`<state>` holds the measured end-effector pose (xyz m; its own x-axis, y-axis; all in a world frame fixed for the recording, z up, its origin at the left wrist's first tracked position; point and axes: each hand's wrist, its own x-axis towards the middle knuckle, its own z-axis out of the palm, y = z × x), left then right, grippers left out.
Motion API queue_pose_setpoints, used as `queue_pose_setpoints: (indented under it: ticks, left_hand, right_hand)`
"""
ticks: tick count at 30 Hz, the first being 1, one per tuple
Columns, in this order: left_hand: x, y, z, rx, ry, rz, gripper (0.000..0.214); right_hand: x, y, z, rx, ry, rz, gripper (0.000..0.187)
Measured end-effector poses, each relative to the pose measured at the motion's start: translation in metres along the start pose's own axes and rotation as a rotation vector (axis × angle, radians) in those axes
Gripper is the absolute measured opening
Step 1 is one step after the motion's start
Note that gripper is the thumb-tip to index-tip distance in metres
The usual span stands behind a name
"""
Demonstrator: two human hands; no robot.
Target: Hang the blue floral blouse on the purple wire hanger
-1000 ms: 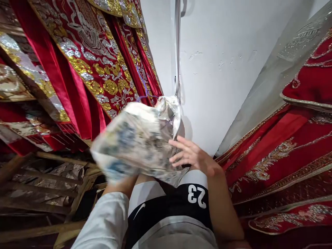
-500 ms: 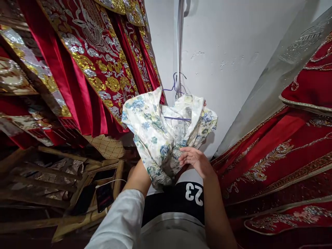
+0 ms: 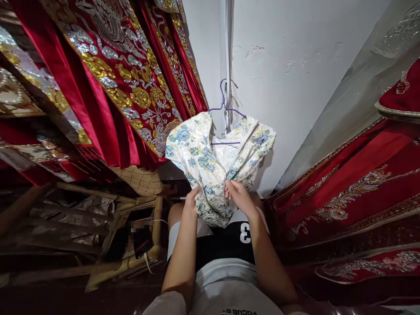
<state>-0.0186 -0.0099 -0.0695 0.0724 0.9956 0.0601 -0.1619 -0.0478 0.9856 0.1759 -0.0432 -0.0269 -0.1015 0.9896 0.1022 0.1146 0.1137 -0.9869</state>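
Note:
A white blouse point(image 3: 203, 162) with blue, green and yellow flowers hangs in front of me on a thin purple hanger point(image 3: 223, 105). The hanger's lower bar shows across the open V neckline, and its hook is up by a pale vertical pipe. My left hand point(image 3: 193, 199) is closed on the blouse's left side near the gathered waist. At the front, where the two halves overlap, my right hand point(image 3: 238, 195) pinches the fabric with thumb and fingers. The gathered hem hangs over my lap.
Red garments with gold and silver embroidery point(image 3: 131, 83) hang at the left; more beaded red garments point(image 3: 341, 183) hang at the right. A wooden chair point(image 3: 157, 223) at lower left holds dark phone-like devices and a white cable. A white wall point(image 3: 278, 78) stands behind.
My left hand has come out from under the blouse and now grips its side. My right hand has gone from loosely spread to pinching the front. The blouse hangs straighter on the hanger.

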Motion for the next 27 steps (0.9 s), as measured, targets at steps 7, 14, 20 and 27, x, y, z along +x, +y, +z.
queue_pose_setpoints:
  ticks: [7, 14, 20, 27]
  left_hand:
    - [0.014, 0.010, 0.012, -0.033, 0.399, 0.096, 0.045]
    - [-0.005, -0.019, 0.054, 0.446, 0.298, 0.552, 0.029]
    - [-0.012, -0.018, 0.077, 0.375, 0.036, 0.401, 0.018]
    - [-0.010, -0.015, 0.083, 0.438, -0.016, 0.391, 0.014]
  right_hand:
    - [0.004, 0.002, 0.008, 0.041, 0.119, 0.006, 0.035]
    - [0.009, 0.004, 0.005, 0.036, 0.026, 0.036, 0.030]
    - [0.015, -0.006, -0.002, -0.019, -0.036, 0.139, 0.021]
    - [0.055, -0.039, -0.020, 0.064, 0.040, 0.021, 0.029]
